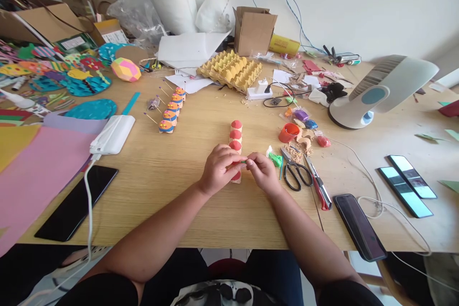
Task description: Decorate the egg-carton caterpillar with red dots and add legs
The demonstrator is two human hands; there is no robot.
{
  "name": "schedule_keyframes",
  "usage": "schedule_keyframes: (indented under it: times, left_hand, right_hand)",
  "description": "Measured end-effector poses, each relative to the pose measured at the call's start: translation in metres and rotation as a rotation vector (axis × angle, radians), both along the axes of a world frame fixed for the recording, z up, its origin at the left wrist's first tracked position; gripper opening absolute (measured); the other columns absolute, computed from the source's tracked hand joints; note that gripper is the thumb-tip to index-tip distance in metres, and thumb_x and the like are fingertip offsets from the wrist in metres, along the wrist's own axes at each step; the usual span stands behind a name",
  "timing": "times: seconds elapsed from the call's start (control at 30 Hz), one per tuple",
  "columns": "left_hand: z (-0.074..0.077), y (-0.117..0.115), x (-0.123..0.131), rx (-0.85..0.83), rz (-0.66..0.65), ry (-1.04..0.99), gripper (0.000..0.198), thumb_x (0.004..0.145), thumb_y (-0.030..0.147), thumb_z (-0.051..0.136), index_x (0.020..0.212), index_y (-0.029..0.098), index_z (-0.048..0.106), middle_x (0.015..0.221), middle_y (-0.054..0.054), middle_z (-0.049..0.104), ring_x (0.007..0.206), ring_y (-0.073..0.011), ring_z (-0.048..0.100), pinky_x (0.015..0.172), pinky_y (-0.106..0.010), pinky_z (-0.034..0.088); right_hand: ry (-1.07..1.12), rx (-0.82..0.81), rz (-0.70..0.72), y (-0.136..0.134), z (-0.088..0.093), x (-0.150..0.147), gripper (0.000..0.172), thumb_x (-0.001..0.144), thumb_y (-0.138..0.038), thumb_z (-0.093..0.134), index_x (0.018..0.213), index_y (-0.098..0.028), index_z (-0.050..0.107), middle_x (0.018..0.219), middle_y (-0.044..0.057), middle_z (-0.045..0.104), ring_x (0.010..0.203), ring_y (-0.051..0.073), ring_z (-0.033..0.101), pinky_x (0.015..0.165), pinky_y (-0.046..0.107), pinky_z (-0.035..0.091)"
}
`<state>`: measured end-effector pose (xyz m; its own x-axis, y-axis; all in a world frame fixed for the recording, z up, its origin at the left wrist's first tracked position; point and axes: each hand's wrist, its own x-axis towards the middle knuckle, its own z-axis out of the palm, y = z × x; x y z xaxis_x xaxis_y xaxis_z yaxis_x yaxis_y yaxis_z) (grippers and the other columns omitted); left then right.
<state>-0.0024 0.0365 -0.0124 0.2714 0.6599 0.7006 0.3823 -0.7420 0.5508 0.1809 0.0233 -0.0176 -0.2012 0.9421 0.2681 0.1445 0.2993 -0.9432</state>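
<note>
My left hand and my right hand meet fingertip to fingertip, both closed in a pinch. Between them shows a tiny green bit that looks like modelling clay, mostly hidden by the fingers. Under and behind the hands lies an egg-carton strip whose bumps are topped with red; its middle is partly covered by my fingers. Just right of my right hand is a lump of green clay in clear wrapping, with a thin blue stick beside it. Black-handled scissors and a red utility knife lie further right.
A decorated carton caterpillar with pins sticking out stands left of centre. Behind are a yellow egg tray and a power strip. An orange-red cup, clay packets and a white fan stand right. Phones and cables lie on both sides.
</note>
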Motion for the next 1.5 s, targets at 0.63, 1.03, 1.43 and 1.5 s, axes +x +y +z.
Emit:
schedule_keyframes:
  times: [0.63,1.03,1.43,1.5]
  left_hand:
    - [0.0031,-0.0032,0.0003,-0.07,0.039,-0.055,0.024,0.1,0.024,0.051,0.078,0.02,0.058,0.075,-0.003,0.064,0.079,-0.0184,0.056,0.077,-0.036,0.046]
    - [-0.0032,-0.0034,0.0017,-0.079,-0.064,-0.034,0.034,0.101,0.026,0.051,0.068,0.02,0.056,0.067,-0.002,0.062,0.07,-0.0169,0.053,0.07,-0.034,0.044]
    - [-0.0005,-0.0022,0.003,0.051,-0.017,0.046,0.022,0.083,0.031,0.08,0.101,0.023,0.071,0.088,-0.004,0.076,0.087,-0.0219,0.064,0.081,-0.04,0.052]
    - [-0.0011,-0.0025,0.0033,0.066,-0.026,0.039,0.016,0.086,0.025,0.076,0.101,0.023,0.072,0.088,-0.003,0.076,0.086,-0.0207,0.064,0.08,-0.038,0.053]
  right_hand:
    - [-0.074,0.081,0.145,0.0007,0.002,0.0035,0.048,0.103,-0.056,0.04,0.085,-0.019,0.063,0.071,0.003,0.059,0.066,0.016,0.055,0.067,0.03,0.046]
    - [-0.153,0.121,0.122,-0.0015,0.0033,-0.0017,0.037,0.101,-0.05,0.05,0.081,-0.02,0.06,0.068,0.0,0.058,0.061,0.013,0.05,0.061,0.026,0.041]
    - [-0.107,0.021,-0.034,-0.0008,-0.0004,0.0012,0.056,0.099,-0.063,0.044,0.061,-0.021,0.048,0.056,-0.001,0.047,0.052,0.012,0.041,0.052,0.027,0.033]
    - [-0.11,0.024,-0.02,-0.0007,-0.0009,0.0015,0.057,0.098,-0.064,0.045,0.06,-0.021,0.047,0.055,-0.001,0.047,0.052,0.012,0.042,0.052,0.027,0.034]
